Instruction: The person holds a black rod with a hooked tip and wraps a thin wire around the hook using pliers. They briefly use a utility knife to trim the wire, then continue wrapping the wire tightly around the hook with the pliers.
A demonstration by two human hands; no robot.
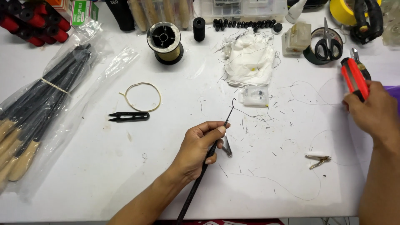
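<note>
Left hand [199,148] grips a thin black rod [208,155] — right hand [372,109], red-handled pliers [354,77].

White worktable [104,175] — evenly lit, cluttered along its far edge.
</note>
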